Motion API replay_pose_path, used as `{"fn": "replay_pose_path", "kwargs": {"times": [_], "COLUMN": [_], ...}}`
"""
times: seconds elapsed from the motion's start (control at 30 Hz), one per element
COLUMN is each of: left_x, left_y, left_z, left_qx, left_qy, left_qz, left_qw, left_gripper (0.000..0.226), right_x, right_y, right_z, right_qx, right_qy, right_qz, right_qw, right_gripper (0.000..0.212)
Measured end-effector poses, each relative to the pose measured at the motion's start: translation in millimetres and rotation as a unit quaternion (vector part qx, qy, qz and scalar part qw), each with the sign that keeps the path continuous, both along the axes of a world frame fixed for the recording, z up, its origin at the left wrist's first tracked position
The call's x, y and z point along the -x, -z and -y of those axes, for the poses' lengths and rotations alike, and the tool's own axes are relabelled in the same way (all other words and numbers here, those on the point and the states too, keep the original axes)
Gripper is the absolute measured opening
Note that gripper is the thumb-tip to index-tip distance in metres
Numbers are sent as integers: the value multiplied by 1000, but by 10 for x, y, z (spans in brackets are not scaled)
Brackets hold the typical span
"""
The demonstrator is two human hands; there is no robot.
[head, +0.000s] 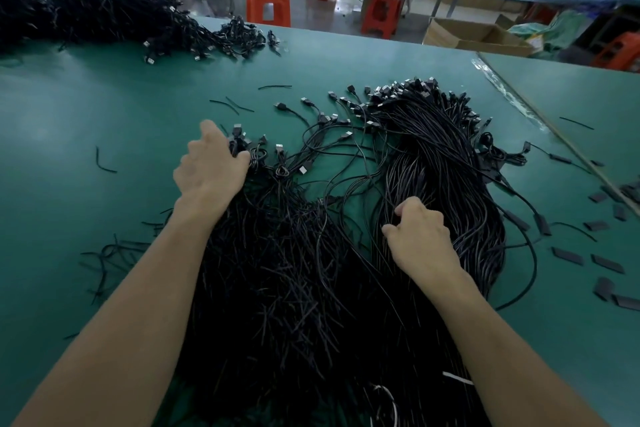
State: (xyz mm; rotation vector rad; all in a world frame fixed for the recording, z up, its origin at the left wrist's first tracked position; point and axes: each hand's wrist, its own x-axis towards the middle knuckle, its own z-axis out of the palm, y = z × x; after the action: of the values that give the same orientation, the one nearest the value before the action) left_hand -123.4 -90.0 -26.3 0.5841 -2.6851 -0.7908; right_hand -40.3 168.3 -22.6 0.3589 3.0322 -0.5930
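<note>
Head view. Nearest, a tangled heap of black cables and two bare forearms, all cut off by the lower edge, lie over the green table. The left hand curls round a cluster of plug ends at the heap's far end, its fingertips hidden. The right hand digs curled fingers into the straighter bundle just beside the heap. Which strands it pinches cannot be told.
</note>
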Motion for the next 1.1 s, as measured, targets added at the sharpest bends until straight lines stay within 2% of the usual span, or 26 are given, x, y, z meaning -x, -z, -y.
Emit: {"fn": "replay_pose_path", "kwargs": {"times": [0.07, 0.13, 0.2, 0.33, 0.37, 0.43, 0.5, 0.53, 0.6, 0.67, 0.77, 0.83, 0.9, 0.97, 1.0, 1.1], "left_x": [-32, -67, -123, -261, -294, -342, -354, -348, -327, -299, -222, -187, -184, -231, -260, -330], "left_y": [-40, -99, -177, -299, -313, -341, -351, -344, -306, -269, -271, -324, -357, -368, -374, -341], "left_z": [-76, -161, -254, -415, -464, -562, -653, -676, -680, -656, -615, -552, -449, -387, -386, -485], "left_qx": [20, 23, 17, -14, -19, -11, 12, 20, 1, -60, -162, -244, -257, -216, -179, -19], "left_qy": [17, 50, 92, 198, 244, 343, 414, 436, 455, 419, 278, 184, 127, 123, 144, 249], "left_qz": [-35, -64, -87, -95, -80, -44, 0, 12, -20, -92, -177, -266, -346, -381, -376, -282], "left_qw": [999, 996, 992, 975, 966, 938, 910, 900, 890, 901, 930, 914, 893, 890, 898, 926], "left_gripper": [22, 11, 8, 9, 13, 45, 70, 72, 49, 30, 31, 36, 37, 36, 34, 26], "right_x": [37, 88, 140, 174, 163, 123, 22, -43, -172, -287, -361, -321, -232, -154, -131, -98], "right_y": [3, 29, 58, 54, 22, -102, -298, -390, -529, -635, -687, -662, -598, -531, -507, -482], "right_z": [-17, -14, -18, -20, 5, 125, 311, 389, 467, 462, 360, 263, 128, -34, -93, -94], "right_qx": [-8, -61, -84, -60, -35, 81, 245, 292, 331, 374, 420, 393, 296, 147, 79, -97], "right_qy": [9, 5, 10, -2, -26, -103, -204, -252, -328, -366, -329, -254, -173, -105, -83, -92], "right_qz": [-11, -14, -11, -4, -17, -49, -41, -40, -44, -43, -137, -215, -230, -185, -146, -34], "right_qw": [1000, 998, 996, 998, 999, 990, 947, 922, 884, 851, 834, 857, 911, 966, 983, 990], "right_gripper": [30, 33, 30, 28, 26, 19, 12, 13, 19, 18, 36, 50, 57, 56, 53, 32]}}
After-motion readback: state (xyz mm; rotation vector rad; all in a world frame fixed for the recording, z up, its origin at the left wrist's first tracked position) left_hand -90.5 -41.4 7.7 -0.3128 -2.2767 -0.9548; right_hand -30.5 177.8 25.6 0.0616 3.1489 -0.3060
